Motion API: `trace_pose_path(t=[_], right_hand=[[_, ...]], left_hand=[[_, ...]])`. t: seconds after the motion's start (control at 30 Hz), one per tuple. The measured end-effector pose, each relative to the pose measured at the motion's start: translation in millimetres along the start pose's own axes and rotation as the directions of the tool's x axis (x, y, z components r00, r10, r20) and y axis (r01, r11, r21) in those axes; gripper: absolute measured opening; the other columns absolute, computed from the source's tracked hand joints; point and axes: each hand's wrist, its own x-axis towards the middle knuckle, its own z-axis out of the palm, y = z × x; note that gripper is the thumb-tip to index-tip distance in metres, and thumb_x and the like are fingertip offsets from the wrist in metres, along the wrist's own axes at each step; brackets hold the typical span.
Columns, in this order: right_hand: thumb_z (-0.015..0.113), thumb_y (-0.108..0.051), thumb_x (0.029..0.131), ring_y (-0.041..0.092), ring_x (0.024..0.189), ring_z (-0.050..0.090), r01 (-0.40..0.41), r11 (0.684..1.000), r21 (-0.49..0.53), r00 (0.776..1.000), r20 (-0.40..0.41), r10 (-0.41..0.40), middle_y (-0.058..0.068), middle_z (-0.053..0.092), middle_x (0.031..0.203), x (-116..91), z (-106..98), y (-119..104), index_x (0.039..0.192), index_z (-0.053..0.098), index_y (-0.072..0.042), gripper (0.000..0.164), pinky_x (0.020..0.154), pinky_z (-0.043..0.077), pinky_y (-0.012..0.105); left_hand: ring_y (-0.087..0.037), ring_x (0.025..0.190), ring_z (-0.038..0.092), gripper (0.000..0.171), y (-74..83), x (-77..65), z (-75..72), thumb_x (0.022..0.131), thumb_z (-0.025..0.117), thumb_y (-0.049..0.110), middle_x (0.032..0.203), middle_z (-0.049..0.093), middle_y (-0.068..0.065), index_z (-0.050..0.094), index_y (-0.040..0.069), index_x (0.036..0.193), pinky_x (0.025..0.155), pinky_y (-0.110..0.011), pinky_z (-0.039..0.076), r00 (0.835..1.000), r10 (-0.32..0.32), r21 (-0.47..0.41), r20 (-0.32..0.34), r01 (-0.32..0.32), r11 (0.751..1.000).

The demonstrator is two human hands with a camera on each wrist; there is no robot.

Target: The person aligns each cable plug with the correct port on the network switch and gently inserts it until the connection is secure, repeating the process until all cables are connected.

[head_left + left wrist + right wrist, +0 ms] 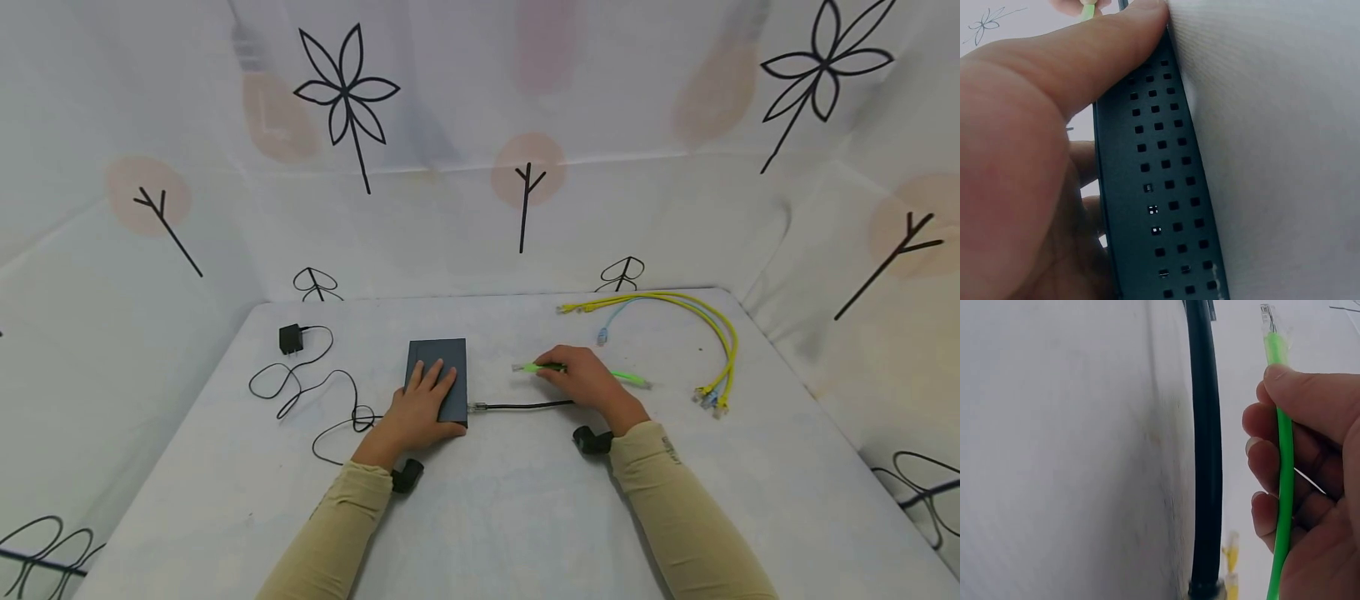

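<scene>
Spread over the top of a dark flat network switch (454, 407) is my left hand (412, 414), its fingers straight. In the left wrist view, the thumb (1116, 50) lies against the switch's vented side (1160, 187). My right hand (585, 379) pinches a short green Ethernet cable (1285, 469) between thumb and fingers, close to its clear plug (1269, 319). That plug points left, toward the switch but apart from it. A black Ethernet cable (525, 407) is plugged into the switch's right side and runs under my right hand, which hides its far part.
A black power adapter (291, 339) lies at the back left, its thin cord (352, 383) looping across the table toward the switch. Yellow Ethernet cables (723, 329) and a light-blue cable (602, 335) curve at the back right. Patterned cloth walls (450, 233) enclose the table.
</scene>
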Motion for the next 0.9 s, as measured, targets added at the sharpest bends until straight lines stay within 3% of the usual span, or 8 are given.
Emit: trace_pose_path(t=[0.37, 0.9], right_hand=[[0.065, -0.024, 0.094, 0.017, 0.098, 0.063, 0.009, 1.0, -0.015, 1.0, 0.027, -0.009, 0.0, 0.071, 0.108, 2, 7, -10, 0.112, 0.072, -0.015, 0.021, 0.086, 0.051, 0.04], [0.066, -0.021, 0.093, 0.017, 0.096, 0.063, 0.127, 0.992, -0.016, 0.991, 0.038, -0.126, 0.0, 0.071, 0.103, 1, 13, -22, 0.109, 0.073, -0.012, 0.019, 0.086, 0.051, 0.038]], left_hand=[[-0.039, 0.151, 0.0, 0.095, 0.3, -0.4, -0.6, 0.083, 0.067, 0.058, 0.164, 0.01, -0.008, 0.021, 0.021, 0.157, 0.108, -0.066, 0.027, 1.0, -0.006, 0.002, 0.01, 0.006, 1.0], [-0.039, 0.151, 0.001, 0.095, -1.2, 0.5, 1.3, 0.083, 0.067, 0.059, 0.164, 0.011, -0.008, 0.021, 0.021, 0.157, 0.108, -0.066, 0.027, 1.0, -0.004, 0.007, 0.004, 0.004, 1.0]])
